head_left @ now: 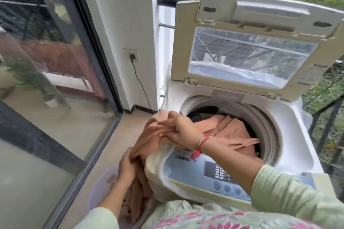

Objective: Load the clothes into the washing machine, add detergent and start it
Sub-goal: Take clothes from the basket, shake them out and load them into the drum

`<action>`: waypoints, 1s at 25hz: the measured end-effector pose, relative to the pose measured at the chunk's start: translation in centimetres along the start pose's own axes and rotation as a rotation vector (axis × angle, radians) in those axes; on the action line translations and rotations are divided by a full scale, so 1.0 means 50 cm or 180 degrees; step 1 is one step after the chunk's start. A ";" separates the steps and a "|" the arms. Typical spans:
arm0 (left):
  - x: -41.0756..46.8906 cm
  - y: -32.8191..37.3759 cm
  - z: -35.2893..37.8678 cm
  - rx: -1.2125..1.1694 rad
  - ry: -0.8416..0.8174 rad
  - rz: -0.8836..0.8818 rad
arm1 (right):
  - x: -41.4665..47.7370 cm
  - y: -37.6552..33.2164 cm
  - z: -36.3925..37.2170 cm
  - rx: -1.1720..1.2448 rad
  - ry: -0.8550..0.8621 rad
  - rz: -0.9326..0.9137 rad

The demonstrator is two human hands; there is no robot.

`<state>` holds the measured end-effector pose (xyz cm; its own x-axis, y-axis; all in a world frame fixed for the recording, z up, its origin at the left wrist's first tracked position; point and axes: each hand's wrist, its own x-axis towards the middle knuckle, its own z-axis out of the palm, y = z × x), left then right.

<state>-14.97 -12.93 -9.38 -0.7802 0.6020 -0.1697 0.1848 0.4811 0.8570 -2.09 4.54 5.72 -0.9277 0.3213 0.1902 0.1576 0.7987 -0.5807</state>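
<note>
I judge loading to be about midway. The lid of the washing machine stands open. The peach cloth lies partly in the drum and partly trails over the near-left rim, down toward what may be a pale basket, blurred at near left. The right hand grips a bunch of cloth at the rim, and the left hand clutches it lower down. Darker clothes sit deeper inside. I see no detergent, and the control panel is untouched, so both steps remain.
</note>
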 end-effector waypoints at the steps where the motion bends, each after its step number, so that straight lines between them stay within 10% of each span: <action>1: 0.003 0.031 -0.006 -0.0313 0.0239 0.0178 | 0.006 -0.004 -0.034 0.0022 0.0219 -0.0080; 6: 0.013 0.325 -0.060 -0.0285 0.1316 0.1704 | -0.023 0.010 -0.322 0.0095 0.1686 -0.0228; 11: -0.015 0.502 0.073 0.1427 -0.0011 0.2152 | -0.161 0.161 -0.451 -0.0479 0.2315 0.0514; 14: 0.000 0.432 0.148 0.2525 -0.1549 0.0989 | -0.209 0.295 -0.308 -0.1279 0.0134 0.1437; 17: 0.015 0.324 0.068 0.1684 -0.1166 0.0981 | -0.250 0.314 -0.184 -0.1715 -0.2852 0.2043; 21: 0.035 0.155 -0.116 0.1234 -0.0238 0.0462 | -0.100 0.191 -0.176 -0.2195 -0.1351 0.1820; 25: 0.043 0.030 -0.122 0.1848 -0.0993 -0.0074 | 0.111 0.031 -0.053 -0.1419 -0.1135 0.0192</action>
<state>-20.01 -14.80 -5.47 -0.5943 0.7017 -0.3930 0.5304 0.7092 0.4645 -6.09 8.92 7.96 -0.9572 0.2434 -0.1566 0.2698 0.9464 -0.1776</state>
